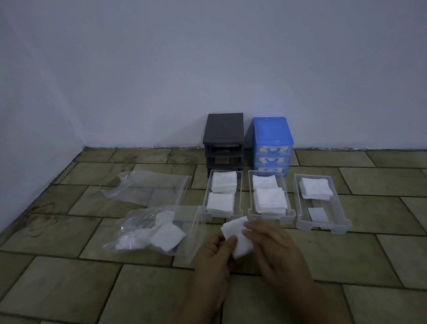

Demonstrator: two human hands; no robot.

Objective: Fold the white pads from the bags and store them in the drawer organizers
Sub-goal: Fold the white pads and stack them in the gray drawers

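Observation:
Both hands hold one white pad [236, 236] above the floor, in front of the drawers. My left hand [216, 257] pinches its lower left edge and my right hand [270, 244] grips its right side. Three clear drawers lie pulled out on the floor: the left drawer [239, 198] holds two stacks of folded pads, the middle drawer [286, 211] two stacks, the right drawer [339, 218] one stack at its far end. A clear bag [146, 233] with several loose pads lies to the left.
A dark grey organizer frame [224, 140] with open slots and a blue organizer [273, 141] stand against the wall. An empty clear bag [148, 190] lies at the far left on the tiled floor. The wall corner closes the left side.

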